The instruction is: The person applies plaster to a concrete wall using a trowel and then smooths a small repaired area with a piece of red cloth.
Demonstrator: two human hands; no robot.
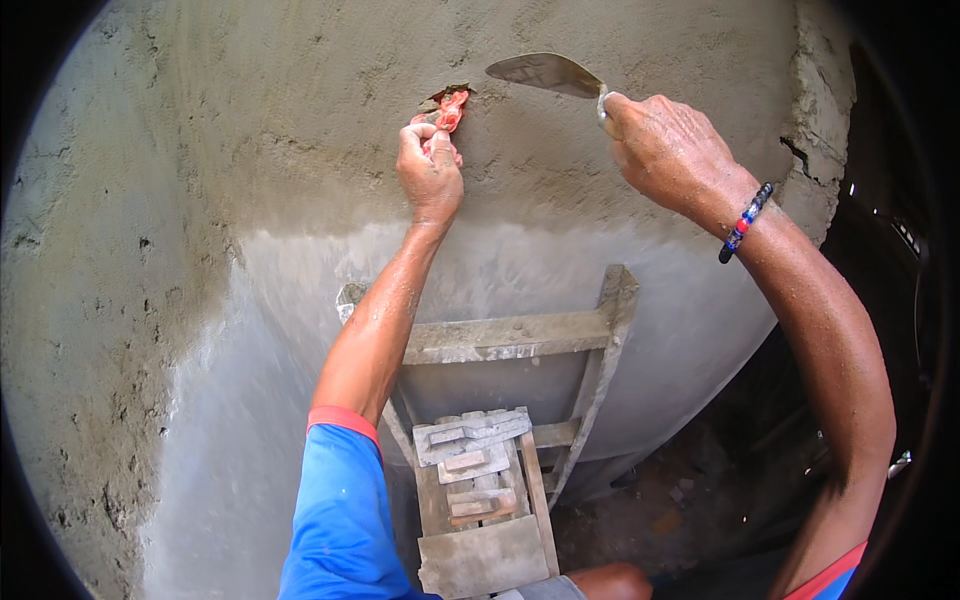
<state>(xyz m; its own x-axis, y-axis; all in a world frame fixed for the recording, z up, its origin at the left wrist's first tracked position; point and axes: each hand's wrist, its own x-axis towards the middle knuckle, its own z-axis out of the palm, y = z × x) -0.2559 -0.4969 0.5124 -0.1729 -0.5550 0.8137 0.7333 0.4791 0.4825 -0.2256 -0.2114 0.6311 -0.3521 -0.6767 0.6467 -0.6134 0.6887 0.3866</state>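
My left hand point(431, 178) is closed on a crumpled piece of thin red plastic point(453, 110). The upper part of the plastic lies at a small ragged hole point(431, 103) in the rough grey plastered wall point(330, 130); whether it is fixed inside I cannot tell. To the right and a little higher, a pointed trowel point(545, 73) is in the grip of my right hand point(672, 150). Its metal blade points left and is held close to the wall, tip toward the hole. My right fingers wrap its handle, which is mostly hidden.
Below my hands stands a wooden ladder-like frame point(505, 338) against the smoother grey wall. Several plasterer's floats point(475, 432) lie on a plank platform point(485, 560) beneath me. At right the plaster ends in a broken, cracked edge point(818, 110), with a dark area beyond.
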